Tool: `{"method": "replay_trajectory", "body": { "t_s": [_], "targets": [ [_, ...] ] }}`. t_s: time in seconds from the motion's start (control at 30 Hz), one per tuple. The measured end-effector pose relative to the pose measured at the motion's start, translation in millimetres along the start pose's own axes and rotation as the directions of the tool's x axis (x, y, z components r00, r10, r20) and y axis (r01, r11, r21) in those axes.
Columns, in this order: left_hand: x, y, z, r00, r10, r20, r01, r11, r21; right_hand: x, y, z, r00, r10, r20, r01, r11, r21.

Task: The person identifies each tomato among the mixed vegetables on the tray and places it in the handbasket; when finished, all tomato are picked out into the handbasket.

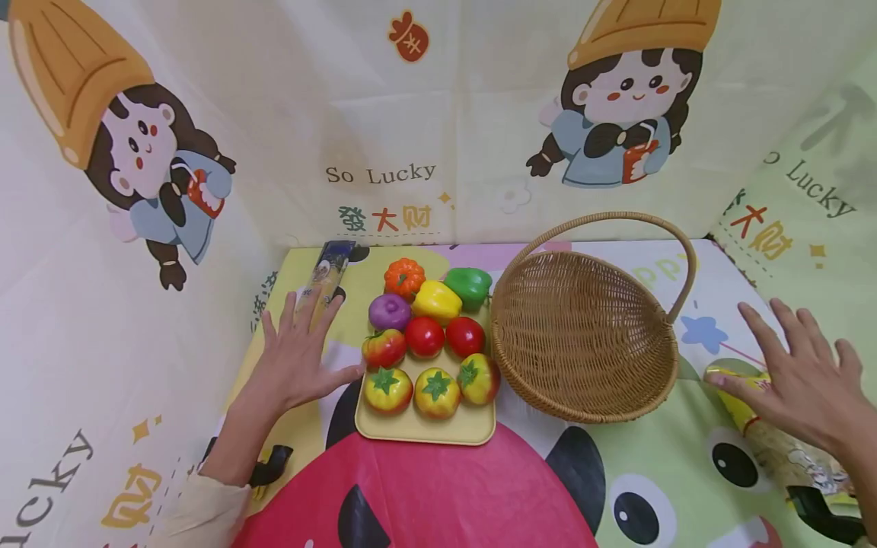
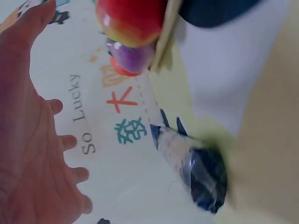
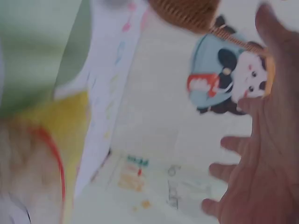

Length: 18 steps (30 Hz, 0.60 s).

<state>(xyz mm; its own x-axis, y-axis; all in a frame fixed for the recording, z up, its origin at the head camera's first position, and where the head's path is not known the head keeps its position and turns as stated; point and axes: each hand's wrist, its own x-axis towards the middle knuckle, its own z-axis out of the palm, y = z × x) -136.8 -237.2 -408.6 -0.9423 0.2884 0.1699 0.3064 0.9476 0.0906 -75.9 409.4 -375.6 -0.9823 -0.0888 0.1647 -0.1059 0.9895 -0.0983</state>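
My left hand [image 1: 294, 361] is held with fingers spread just left of a yellow tray [image 1: 426, 432], its thumb tip near the tray's edge. The tray carries toy vegetables: an orange pumpkin [image 1: 404, 278], a purple onion [image 1: 390, 313], a yellow pepper [image 1: 437, 301], a green pepper [image 1: 469, 288], red tomatoes [image 1: 425, 337] and several yellow-red tomatoes [image 1: 437, 393]. Out to the right, my right hand [image 1: 805, 380] hovers with spread fingers over a yellow bag [image 1: 788, 449], partly hiding it. Between tray and right hand stands a wicker basket [image 1: 582, 335] with nothing in it. Neither hand holds anything.
A narrow dark-topped packet [image 2: 189, 163] lies behind the left hand, at the table's back left. The basket's tall arched handle [image 1: 620, 216] rises toward the back wall. Printed cloth [image 1: 452, 137] encloses the table at the back and both sides.
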Motion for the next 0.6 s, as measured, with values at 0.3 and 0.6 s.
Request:
{"method": "replay_trajectory", "body": {
  "t_s": [0.3, 0.6],
  "targets": [
    [-30.5, 26.1, 5.6, 0.979, -0.084, 0.188, 0.14, 0.942, -0.306, -12.6, -58.5, -25.4, 0.992, 0.09, -0.091, -0.058, 0.951, 0.303],
    [-45.7, 26.7, 30.0, 0.948, -0.154, 0.279, 0.284, 0.804, -0.523, -32.5, -148.2, -41.8, 0.925, 0.114, -0.362, 0.057, 0.902, 0.429]
  ]
}}
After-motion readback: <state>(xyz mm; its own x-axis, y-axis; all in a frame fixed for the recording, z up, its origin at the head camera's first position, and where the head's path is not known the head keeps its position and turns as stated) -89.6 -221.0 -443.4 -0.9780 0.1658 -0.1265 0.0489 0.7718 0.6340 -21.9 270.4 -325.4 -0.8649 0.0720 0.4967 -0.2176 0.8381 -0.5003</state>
